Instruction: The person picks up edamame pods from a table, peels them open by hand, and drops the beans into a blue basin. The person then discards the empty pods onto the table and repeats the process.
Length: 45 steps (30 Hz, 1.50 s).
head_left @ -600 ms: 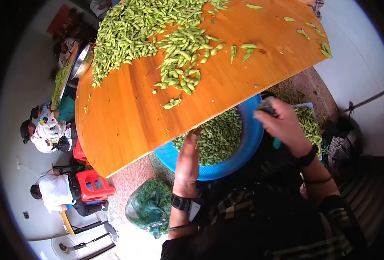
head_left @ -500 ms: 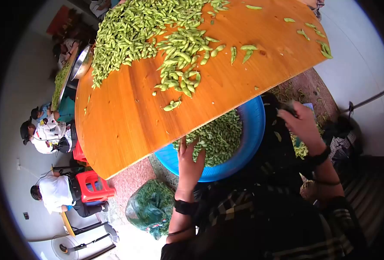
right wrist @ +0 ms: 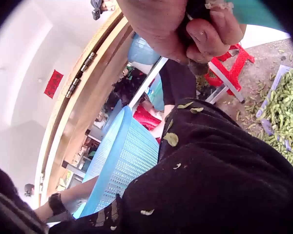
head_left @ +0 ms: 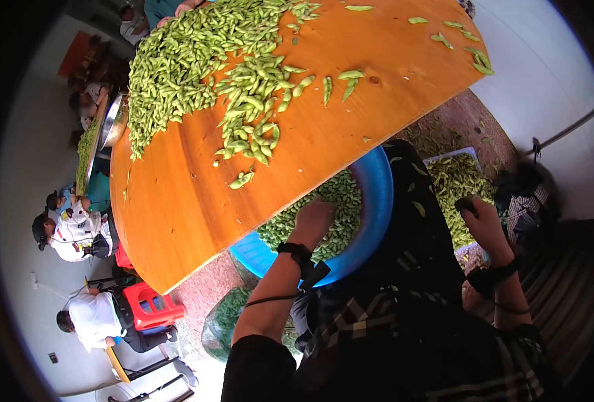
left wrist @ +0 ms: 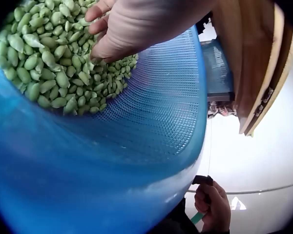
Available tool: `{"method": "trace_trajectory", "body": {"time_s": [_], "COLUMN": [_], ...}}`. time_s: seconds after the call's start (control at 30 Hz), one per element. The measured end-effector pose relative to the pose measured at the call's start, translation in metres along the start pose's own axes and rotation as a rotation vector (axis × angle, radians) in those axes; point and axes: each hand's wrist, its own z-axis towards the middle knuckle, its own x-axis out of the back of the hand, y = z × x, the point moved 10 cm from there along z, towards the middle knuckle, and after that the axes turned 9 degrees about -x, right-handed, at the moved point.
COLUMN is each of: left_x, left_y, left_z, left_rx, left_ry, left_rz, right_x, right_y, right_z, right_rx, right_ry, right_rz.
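My left hand reaches into a blue mesh basket, low over a heap of shelled green beans. In the left wrist view its thumb and fingers are relaxed and apart, fingertips right at the beans. To the right of the basket, my right hand is curled around a dark object with a teal strip. The hand hides most of that object, so I cannot tell its kind. Green bean pods lie piled on the wooden table ahead.
The table edge overhangs part of the basket. A pale crate of empty-looking pods stands at right on the floor. Pod scraps lie on my dark trousers. A green plastic bag sits at left, near a red stool and seated people.
My left hand has moved from the basket's near left side further in over the beans. The right hand has drawn away from the basket, right and downward. The head view has shifted slightly.
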Motion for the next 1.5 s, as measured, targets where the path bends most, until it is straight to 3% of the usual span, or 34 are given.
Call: {"method": "trace_trajectory", "body": {"time_s": [0.07, 0.17, 0.23, 0.27, 0.37, 0.4, 0.43, 0.5, 0.57, 0.63, 0.7, 0.83, 0.9, 0.93, 1.0, 1.03, 1.17, 1.2, 1.27, 1.3, 1.43, 1.47, 1.5], "left_x": [-0.001, 0.015, 0.006, 0.016, 0.025, 0.022, 0.032, 0.044, 0.049, 0.065, 0.082, 0.121, 0.196, 0.222, 0.267, 0.284, 0.313, 0.318, 0.308, 0.308, 0.310, 0.311, 0.311], "left_y": [-0.003, -0.015, -0.060, -0.059, -0.076, -0.092, -0.080, -0.056, 0.010, 0.083, 0.121, 0.141, 0.151, 0.136, 0.111, 0.098, 0.057, 0.053, 0.021, 0.019, 0.012, 0.011, 0.010], "left_z": [0.001, -0.009, -0.022, -0.030, -0.064, -0.073, -0.079, -0.097, -0.089, -0.070, -0.058, -0.052, -0.085, -0.096, -0.105, -0.101, -0.053, -0.042, -0.010, -0.004, -0.004, -0.011, -0.018], "left_rx": [0.007, -0.015, 0.164, 0.017, -0.023, 0.202, 0.206, 0.404, 0.339, 0.120, -0.001, -0.118, -0.250, -0.131, -0.090, 0.048, 0.086, 0.080, 0.369, 0.361, 0.401, 0.374, 0.345], "left_ry": [-0.038, 0.098, 0.122, 0.244, 0.360, 0.289, 0.298, 0.352, 0.300, 0.326, 0.317, 0.385, 0.696, 0.785, 0.938, 0.925, 1.009, 1.023, 0.756, 0.762, 0.726, 0.778, 0.829], "left_rz": [0.056, 0.117, -0.250, -0.246, -0.256, -0.228, -0.225, -0.657, -1.016, -1.226, -1.122, -1.045, -0.295, -0.295, -0.169, -0.123, 0.225, 0.231, 0.197, 0.200, 0.182, 0.148, 0.113], "right_x": [-0.003, -0.007, -0.017, -0.022, -0.036, -0.039, -0.042, -0.055, -0.069, -0.087, -0.097, -0.059, -0.030, -0.016, 0.009, 0.015, 0.015, 0.006, -0.007, -0.012, -0.019, -0.028, -0.028], "right_y": [-0.012, -0.050, -0.069, -0.076, -0.093, -0.104, -0.113, -0.130, -0.148, -0.170, -0.173, -0.171, -0.145, -0.131, -0.097, -0.073, -0.034, -0.040, -0.056, -0.064, -0.114, -0.111, -0.121], "right_z": [-0.004, -0.012, -0.011, -0.010, -0.007, -0.008, -0.009, -0.013, -0.021, -0.029, -0.030, -0.025, -0.010, -0.004, 0.009, 0.018, 0.029, 0.025, 0.016, 0.012, -0.003, 0.009, 0.006], "right_rx": [0.090, 0.232, 0.218, 0.213, 0.334, 0.296, 0.306, 0.335, 0.392, 0.346, 0.326, 0.313, 0.437, 0.375, 0.280, 0.245, 0.281, 0.067, 0.016, -0.006, 0.005, 0.171, 0.169], "right_ry": [0.018, 0.027, -0.049, -0.068, -0.060, -0.082, -0.083, -0.156, -0.186, -0.321, -0.330, -0.134, 0.027, 0.056, 0.108, 0.129, 0.148, 0.005, -0.113, -0.154, -0.248, -0.185, -0.180], "right_rz": [0.014, 0.028, -0.010, 0.022, 0.014, 0.007, 0.007, 0.032, 0.131, 0.279, 0.175, 0.305, 0.249, 0.176, 0.048, -0.007, 0.083, 0.227, 0.370, 0.398, 0.327, 0.264, 0.267]}}
